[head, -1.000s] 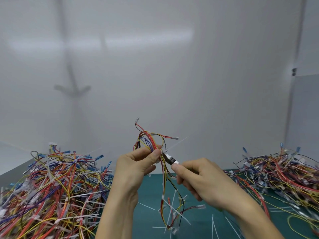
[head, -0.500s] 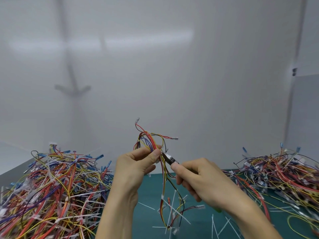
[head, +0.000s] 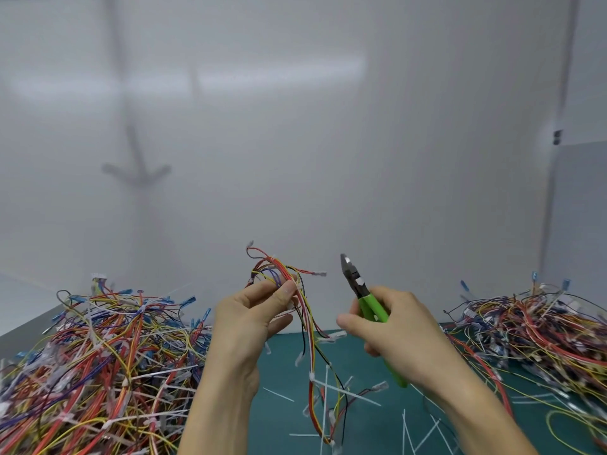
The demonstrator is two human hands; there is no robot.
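A dark green mat [head: 282,418] covers the table under both hands. Out past the left hand [head: 243,320] a big heap of tangled wires [head: 98,362] sits on it, red, yellow, blue and white all mixed. Beyond the right hand [head: 404,339] lies a second heap of wires [head: 532,330], lower and more spread out. Between and below the hands, loose white cable ties [head: 278,394] are scattered over the bare mat. The grey table edge [head: 19,323] shows far left.
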